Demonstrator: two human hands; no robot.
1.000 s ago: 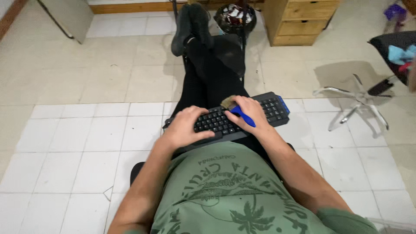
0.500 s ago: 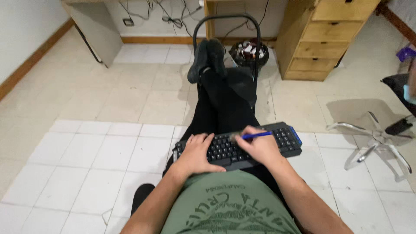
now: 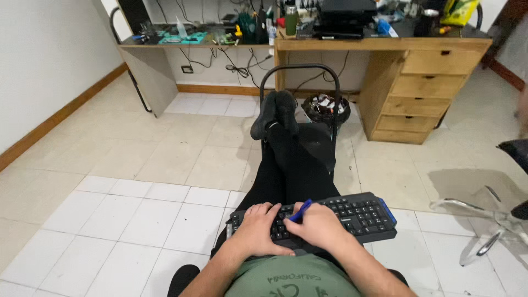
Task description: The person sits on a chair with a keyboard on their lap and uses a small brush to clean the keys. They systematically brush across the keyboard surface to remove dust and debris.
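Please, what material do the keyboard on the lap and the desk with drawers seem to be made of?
The keyboard looks like matte black plastic: moulded keys, dull surface, a blue edge at one end. The desk with drawers looks like light wood, perhaps pine or a veneer: warm yellow tone with faint grain and a smooth finish.

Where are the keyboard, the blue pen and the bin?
keyboard [image 3: 360,213], head view, on its right-hand keys.
blue pen [image 3: 301,210], head view, on its barrel above the right hand.
bin [image 3: 326,109], head view, on its rim.

Tiled floor [image 3: 110,220], white wall [image 3: 49,55], cluttered wooden desk [image 3: 379,44] with drawers [image 3: 423,93].
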